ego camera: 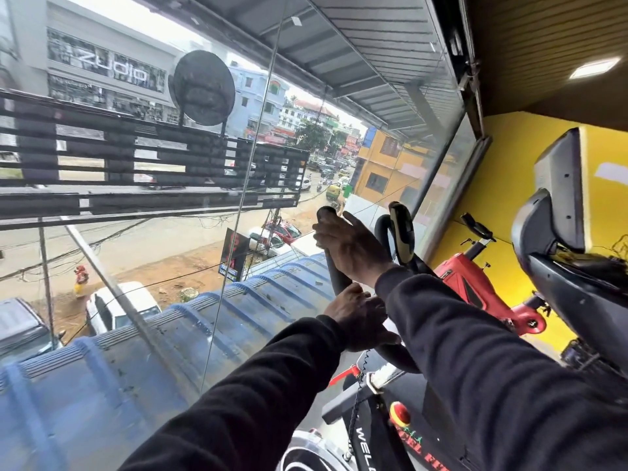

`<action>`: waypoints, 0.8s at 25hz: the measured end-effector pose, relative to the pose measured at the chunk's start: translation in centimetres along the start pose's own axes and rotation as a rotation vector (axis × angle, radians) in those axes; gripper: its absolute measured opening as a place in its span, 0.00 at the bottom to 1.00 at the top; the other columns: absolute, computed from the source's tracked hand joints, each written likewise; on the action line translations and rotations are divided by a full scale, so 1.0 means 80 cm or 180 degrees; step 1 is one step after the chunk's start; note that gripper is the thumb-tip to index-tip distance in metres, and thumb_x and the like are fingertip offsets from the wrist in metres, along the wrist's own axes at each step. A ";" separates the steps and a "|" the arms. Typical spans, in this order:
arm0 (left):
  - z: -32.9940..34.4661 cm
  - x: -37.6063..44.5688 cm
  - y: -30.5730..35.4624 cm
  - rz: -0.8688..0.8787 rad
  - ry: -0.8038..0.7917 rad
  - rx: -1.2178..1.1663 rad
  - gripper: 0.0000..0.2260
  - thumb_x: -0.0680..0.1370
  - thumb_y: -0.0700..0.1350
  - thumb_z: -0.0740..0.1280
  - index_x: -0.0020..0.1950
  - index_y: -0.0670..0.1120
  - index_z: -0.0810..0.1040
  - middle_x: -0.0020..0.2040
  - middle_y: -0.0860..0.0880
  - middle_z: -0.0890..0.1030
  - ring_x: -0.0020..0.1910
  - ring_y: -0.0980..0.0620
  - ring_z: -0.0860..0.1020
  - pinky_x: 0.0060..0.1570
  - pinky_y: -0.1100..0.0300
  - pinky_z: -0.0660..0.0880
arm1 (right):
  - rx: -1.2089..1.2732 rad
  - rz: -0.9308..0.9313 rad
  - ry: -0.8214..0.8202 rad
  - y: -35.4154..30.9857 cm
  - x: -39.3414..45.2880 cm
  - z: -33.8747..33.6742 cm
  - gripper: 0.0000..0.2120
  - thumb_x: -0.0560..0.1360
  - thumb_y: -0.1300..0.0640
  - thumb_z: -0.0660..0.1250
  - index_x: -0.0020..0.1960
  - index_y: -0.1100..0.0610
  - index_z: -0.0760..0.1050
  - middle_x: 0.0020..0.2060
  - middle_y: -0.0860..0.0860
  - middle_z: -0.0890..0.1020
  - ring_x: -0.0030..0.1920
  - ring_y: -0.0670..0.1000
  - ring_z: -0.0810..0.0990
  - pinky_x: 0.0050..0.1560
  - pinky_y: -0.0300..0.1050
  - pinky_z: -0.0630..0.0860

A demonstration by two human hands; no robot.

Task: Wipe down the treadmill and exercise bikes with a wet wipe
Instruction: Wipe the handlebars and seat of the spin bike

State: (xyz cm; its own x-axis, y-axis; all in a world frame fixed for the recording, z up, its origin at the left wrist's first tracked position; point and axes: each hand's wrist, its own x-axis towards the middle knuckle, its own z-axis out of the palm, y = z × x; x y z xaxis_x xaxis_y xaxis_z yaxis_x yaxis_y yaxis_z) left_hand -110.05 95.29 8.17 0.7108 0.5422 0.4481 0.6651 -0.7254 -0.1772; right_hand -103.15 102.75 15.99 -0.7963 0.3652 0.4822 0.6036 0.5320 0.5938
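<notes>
"zudio" on the grey building (102, 62) outside; "WEL…" (cut off) on the exercise bike frame (365, 447); red frame lettering unreadable.

Both arms reach forward and upward, clad in dark long sleeves down to the wrists. The right hand (351, 248) is the higher and farther of the two, its back turned to the camera, the fingers wrapped round a dark handlebar grip (334, 266) and the thumb pointing up beside it. The left hand (360, 317) sits lower and nearer, just below the right wrist, its fingers curled round the lower part of the same bar. The two forearms run nearly side by side, the right one crossing slightly above the left hand.
</notes>
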 end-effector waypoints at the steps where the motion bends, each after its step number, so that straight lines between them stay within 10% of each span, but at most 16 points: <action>1: -0.001 0.002 -0.001 -0.0053 0.0043 -0.0123 0.16 0.78 0.61 0.61 0.52 0.51 0.80 0.51 0.49 0.83 0.51 0.47 0.78 0.60 0.54 0.67 | 0.0157 0.0456 0.0060 -0.002 0.009 0.001 0.15 0.72 0.71 0.66 0.56 0.61 0.81 0.61 0.56 0.80 0.67 0.60 0.74 0.68 0.57 0.69; 4: -0.006 -0.006 -0.002 -0.0358 0.0338 -0.0355 0.17 0.69 0.55 0.76 0.52 0.46 0.83 0.51 0.48 0.83 0.52 0.49 0.79 0.52 0.61 0.65 | 0.0403 0.0833 0.0356 -0.020 0.019 0.001 0.16 0.74 0.72 0.65 0.61 0.66 0.78 0.65 0.61 0.77 0.68 0.63 0.72 0.71 0.52 0.68; 7: -0.010 -0.003 0.000 -0.0240 0.0427 -0.0740 0.17 0.79 0.55 0.60 0.59 0.45 0.79 0.58 0.45 0.80 0.60 0.46 0.73 0.55 0.62 0.61 | 0.0626 0.0759 0.0652 -0.027 -0.019 -0.009 0.16 0.73 0.73 0.62 0.58 0.67 0.79 0.61 0.62 0.79 0.63 0.60 0.77 0.73 0.34 0.56; 11: 0.006 0.006 -0.010 -0.0149 0.0097 -0.0453 0.24 0.77 0.63 0.50 0.50 0.50 0.80 0.50 0.49 0.83 0.52 0.46 0.78 0.61 0.51 0.66 | 0.1213 0.1706 0.0441 -0.021 -0.040 -0.018 0.14 0.77 0.67 0.58 0.56 0.60 0.81 0.56 0.54 0.83 0.58 0.53 0.81 0.59 0.48 0.78; 15: 0.004 0.024 0.004 -0.0427 0.0089 -0.0704 0.10 0.80 0.53 0.61 0.55 0.55 0.80 0.55 0.51 0.80 0.50 0.47 0.79 0.53 0.53 0.63 | 0.1312 0.2495 0.0250 -0.001 -0.105 -0.032 0.15 0.77 0.65 0.59 0.56 0.58 0.81 0.54 0.52 0.84 0.55 0.53 0.82 0.58 0.44 0.77; 20: 0.000 0.068 0.015 -0.1329 -0.0321 -0.0665 0.16 0.80 0.56 0.59 0.63 0.53 0.77 0.60 0.49 0.80 0.58 0.44 0.78 0.60 0.51 0.67 | 0.1449 0.3170 0.0287 0.041 -0.186 -0.018 0.12 0.74 0.63 0.62 0.50 0.61 0.83 0.51 0.57 0.81 0.53 0.59 0.80 0.57 0.49 0.75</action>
State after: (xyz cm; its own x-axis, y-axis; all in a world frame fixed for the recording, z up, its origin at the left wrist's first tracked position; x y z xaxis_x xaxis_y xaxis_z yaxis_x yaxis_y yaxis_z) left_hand -105.36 97.37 10.40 0.4181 0.8364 0.3544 0.8456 -0.5009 0.1846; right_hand -89.29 97.98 11.72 0.0565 0.7402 0.6700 0.8885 0.2688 -0.3719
